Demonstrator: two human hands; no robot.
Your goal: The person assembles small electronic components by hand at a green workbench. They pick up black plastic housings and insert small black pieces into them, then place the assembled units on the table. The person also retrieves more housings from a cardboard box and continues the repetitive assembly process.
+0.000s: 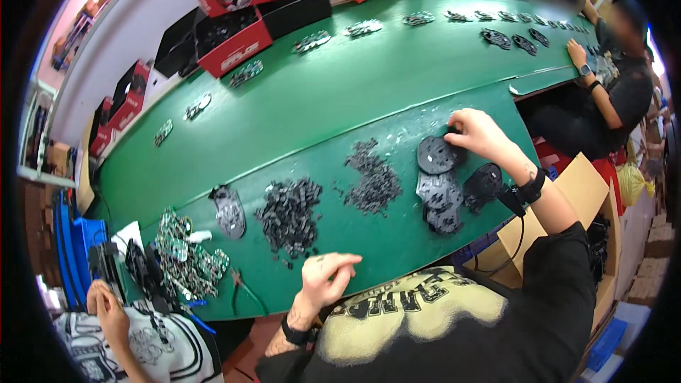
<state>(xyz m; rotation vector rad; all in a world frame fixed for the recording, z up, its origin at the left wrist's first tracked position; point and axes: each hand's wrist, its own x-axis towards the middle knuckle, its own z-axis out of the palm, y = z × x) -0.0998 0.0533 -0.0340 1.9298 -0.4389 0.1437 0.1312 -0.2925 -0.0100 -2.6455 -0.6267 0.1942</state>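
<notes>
My right hand [479,135] reaches over a group of dark plastic shells, thumb and fingers pinched at the edge of a rounded black shell [435,155]. Just below that shell lie overlapping grey-black shells [441,202]. Another black shell [484,183] sits to their right, near my wrist. My left hand [327,278] hovers by the table's near edge, fingers curled in with the index finger stretched forward; nothing shows in it. Ahead of it are a heap of small black rectangular pieces [289,216] and a looser heap of tiny dark parts [374,179].
A single shell [228,211] lies left of the heaps. Green circuit boards [186,255] and pliers [245,292] are farther left, near a co-worker's hands [108,312]. Boards line the green table [298,113]; red-and-black boxes [234,42] stand behind. Another person sits at right.
</notes>
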